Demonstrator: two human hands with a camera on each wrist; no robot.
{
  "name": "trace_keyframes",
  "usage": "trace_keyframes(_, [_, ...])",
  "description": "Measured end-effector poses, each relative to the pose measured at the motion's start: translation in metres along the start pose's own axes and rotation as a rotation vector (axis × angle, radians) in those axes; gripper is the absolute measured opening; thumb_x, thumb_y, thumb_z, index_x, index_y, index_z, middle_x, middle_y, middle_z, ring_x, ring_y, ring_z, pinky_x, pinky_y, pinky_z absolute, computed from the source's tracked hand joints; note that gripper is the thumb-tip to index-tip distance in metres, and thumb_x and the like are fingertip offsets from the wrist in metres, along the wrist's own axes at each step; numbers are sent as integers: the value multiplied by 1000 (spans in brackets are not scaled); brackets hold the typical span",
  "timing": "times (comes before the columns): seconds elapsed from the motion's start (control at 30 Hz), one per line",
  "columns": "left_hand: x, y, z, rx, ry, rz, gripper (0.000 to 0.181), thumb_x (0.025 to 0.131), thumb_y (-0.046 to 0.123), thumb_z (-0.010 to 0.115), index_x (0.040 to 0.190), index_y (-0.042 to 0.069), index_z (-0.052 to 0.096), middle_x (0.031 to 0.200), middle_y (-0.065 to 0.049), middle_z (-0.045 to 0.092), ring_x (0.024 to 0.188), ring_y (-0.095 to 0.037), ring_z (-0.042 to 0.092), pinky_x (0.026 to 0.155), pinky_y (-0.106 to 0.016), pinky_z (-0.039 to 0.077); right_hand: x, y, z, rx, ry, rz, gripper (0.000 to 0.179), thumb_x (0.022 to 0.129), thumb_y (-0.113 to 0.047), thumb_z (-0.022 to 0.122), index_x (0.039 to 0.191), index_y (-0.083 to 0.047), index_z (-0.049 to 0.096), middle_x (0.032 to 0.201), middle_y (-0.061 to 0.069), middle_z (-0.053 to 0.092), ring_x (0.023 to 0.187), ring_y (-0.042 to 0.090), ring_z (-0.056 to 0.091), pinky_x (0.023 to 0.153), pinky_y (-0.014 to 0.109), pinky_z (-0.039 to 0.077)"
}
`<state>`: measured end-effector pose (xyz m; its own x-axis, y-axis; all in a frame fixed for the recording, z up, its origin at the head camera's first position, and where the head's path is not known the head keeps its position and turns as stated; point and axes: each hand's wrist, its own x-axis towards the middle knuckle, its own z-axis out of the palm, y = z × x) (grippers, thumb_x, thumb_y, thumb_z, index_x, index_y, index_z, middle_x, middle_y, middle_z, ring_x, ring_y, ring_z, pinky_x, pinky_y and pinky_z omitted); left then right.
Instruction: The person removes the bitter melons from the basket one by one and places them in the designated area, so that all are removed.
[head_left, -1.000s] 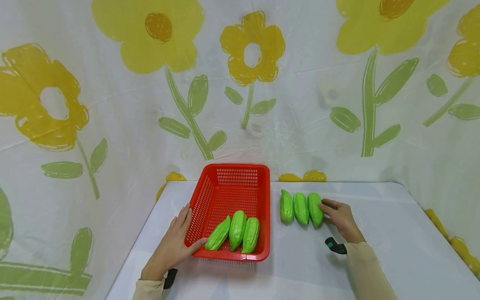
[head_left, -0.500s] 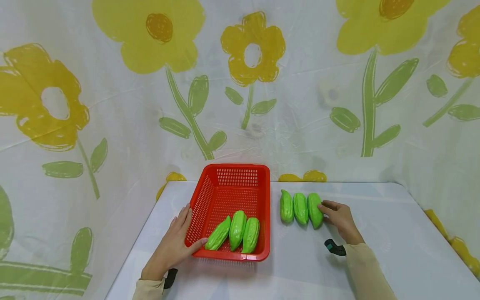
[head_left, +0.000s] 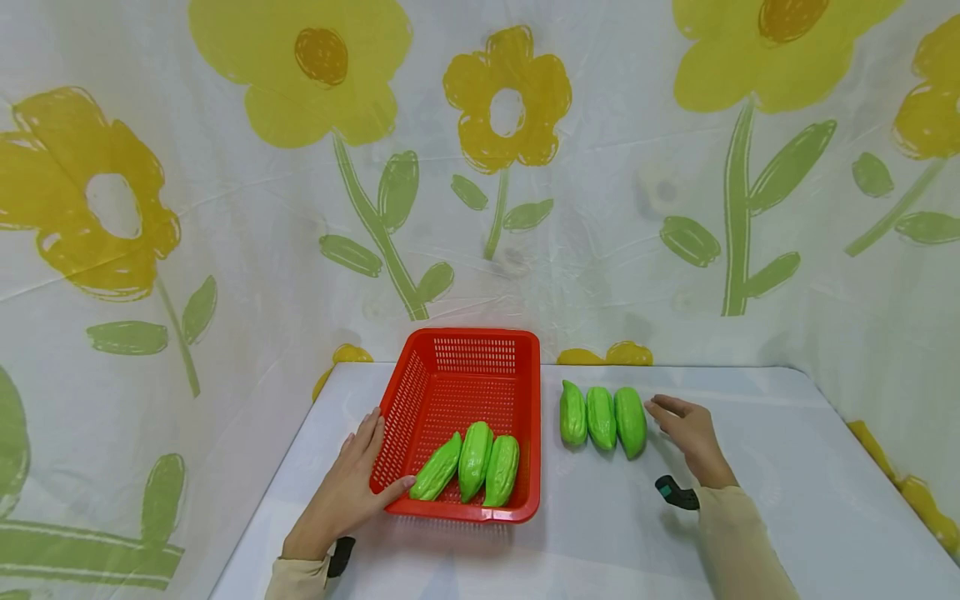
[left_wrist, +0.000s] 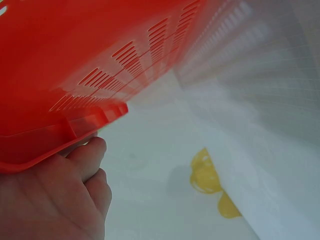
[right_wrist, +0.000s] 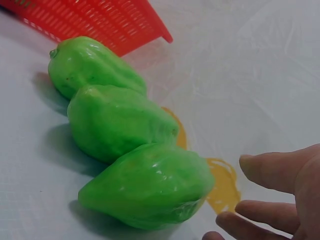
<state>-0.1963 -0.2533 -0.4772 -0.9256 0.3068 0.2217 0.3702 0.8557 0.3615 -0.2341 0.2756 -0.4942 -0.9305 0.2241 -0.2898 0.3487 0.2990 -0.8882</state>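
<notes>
In the head view my left hand (head_left: 348,490) rests against the left rim of the red plastic basket (head_left: 531,400), fingers straight along its side and thumb over the front corner. The left wrist view shows this hand (left_wrist: 55,200) under the rim. Three glossy green bitter melons (head_left: 475,460) lie together at the basket's front end. Three more form a row on the table to the right. My right hand (head_left: 693,435) is just right of the row's rightmost bitter melon (head_left: 631,422). Its fingers are relaxed and hold nothing; the right wrist view shows a gap between thumb and melon (right_wrist: 150,186).
Beneath everything is a white table (head_left: 585,533), its far edge close to a flower-printed curtain (head_left: 600,250). The curtain also hangs along the left and right sides. A dark wrist strap piece (head_left: 675,492) juts out beside the right sleeve.
My right hand has let go of the rightmost bitter melon and moved slightly right, away from it. That melon sits straighter in the row. The left hand and basket have stayed put.
</notes>
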Motion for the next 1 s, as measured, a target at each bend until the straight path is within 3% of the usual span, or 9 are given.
trace_keyframes(0.57, [-4,-1,-5,4,6,-7,106,89,60,69,161,-6,26,172,-21,21,158,-41,25,125,-65,25,-4,-23,6,29,43,-57,72,107,-50,48,160,-3,36,167,22,33,145,45,43,123,58,35])
trace_keyframes(1.0, [0,6,-5,30,0,-1,105,89,62,68,160,-6,29,171,-21,24,159,-41,25,126,-65,23,-20,-53,10,16,43,-175,71,105,-52,51,158,-5,41,162,22,43,142,45,49,122,61,35])
